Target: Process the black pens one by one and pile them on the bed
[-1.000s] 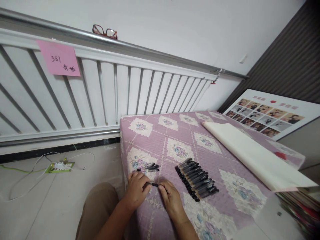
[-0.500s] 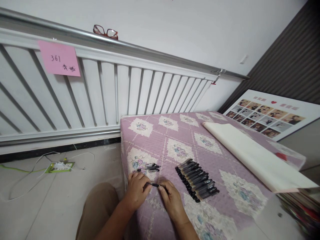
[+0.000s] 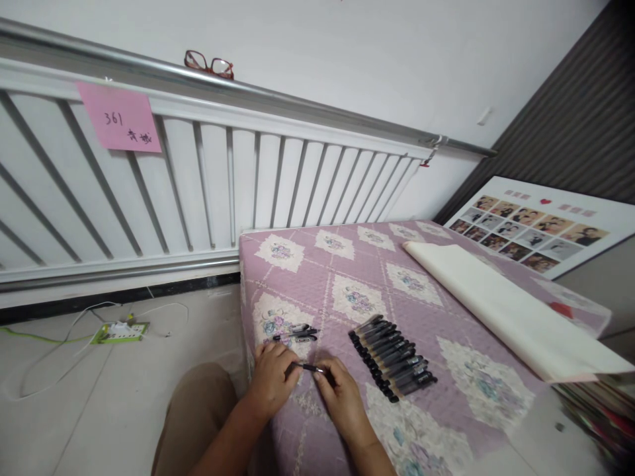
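Observation:
Between my hands is one dark pen (image 3: 310, 367), lying roughly level just above the purple floral bed cover (image 3: 312, 291). My left hand (image 3: 274, 375) pinches its left end, and my right hand (image 3: 341, 395) has thumb and fingers closed on its right end. Just beyond my left hand lie a few loose pens (image 3: 300, 332). To the right of my right hand, several black-capped pens (image 3: 391, 357) are laid side by side in a slanting row, caps toward the lower left.
A cream folded sheet (image 3: 496, 304) lies across the bed's right side. Behind stands a white radiator (image 3: 278, 175) with a pink note (image 3: 119, 119); glasses (image 3: 208, 65) rest above. A power strip (image 3: 122, 332) with cables is on the floor. A photo board (image 3: 530, 225) leans at right.

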A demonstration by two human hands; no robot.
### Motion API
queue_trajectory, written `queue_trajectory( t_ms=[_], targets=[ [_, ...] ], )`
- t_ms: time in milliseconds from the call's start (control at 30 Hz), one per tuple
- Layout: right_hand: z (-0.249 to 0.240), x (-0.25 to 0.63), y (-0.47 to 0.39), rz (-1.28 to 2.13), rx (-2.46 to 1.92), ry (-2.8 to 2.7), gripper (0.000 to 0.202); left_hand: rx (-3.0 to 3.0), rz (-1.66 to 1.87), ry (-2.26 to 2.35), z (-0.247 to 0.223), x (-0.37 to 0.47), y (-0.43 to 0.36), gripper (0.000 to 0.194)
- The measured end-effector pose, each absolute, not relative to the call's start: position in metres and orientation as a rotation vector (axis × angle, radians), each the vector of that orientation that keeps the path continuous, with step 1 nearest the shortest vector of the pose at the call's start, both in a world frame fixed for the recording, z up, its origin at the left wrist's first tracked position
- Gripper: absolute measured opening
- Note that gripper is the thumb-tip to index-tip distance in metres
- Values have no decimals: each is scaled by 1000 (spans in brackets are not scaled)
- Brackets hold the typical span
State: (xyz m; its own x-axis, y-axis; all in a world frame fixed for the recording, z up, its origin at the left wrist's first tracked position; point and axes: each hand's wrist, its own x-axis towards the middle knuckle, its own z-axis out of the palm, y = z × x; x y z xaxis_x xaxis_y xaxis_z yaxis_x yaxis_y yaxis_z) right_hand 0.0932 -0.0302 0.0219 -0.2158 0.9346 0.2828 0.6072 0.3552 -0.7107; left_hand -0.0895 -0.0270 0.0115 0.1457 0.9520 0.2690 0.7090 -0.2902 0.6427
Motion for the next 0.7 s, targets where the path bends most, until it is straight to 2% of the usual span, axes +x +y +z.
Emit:
queue_trajectory(
  t_ms=[167,367,533,700],
  targets=[
    [20,93,-29,569,-1318,-1950,19,2068,915,1585,11,-90,-26,4],
    [19,94,-29,571,-1338,-1902,9,2067,927,1590,9,-90,-26,3],
    [19,94,-28,580,-1332,-1934,21,2070,927,1588,10,-89,-27,4],
    [18,95,-29,581,-1339,-1878,12,2075,925,1590,11,-89,-28,3]
  ],
)
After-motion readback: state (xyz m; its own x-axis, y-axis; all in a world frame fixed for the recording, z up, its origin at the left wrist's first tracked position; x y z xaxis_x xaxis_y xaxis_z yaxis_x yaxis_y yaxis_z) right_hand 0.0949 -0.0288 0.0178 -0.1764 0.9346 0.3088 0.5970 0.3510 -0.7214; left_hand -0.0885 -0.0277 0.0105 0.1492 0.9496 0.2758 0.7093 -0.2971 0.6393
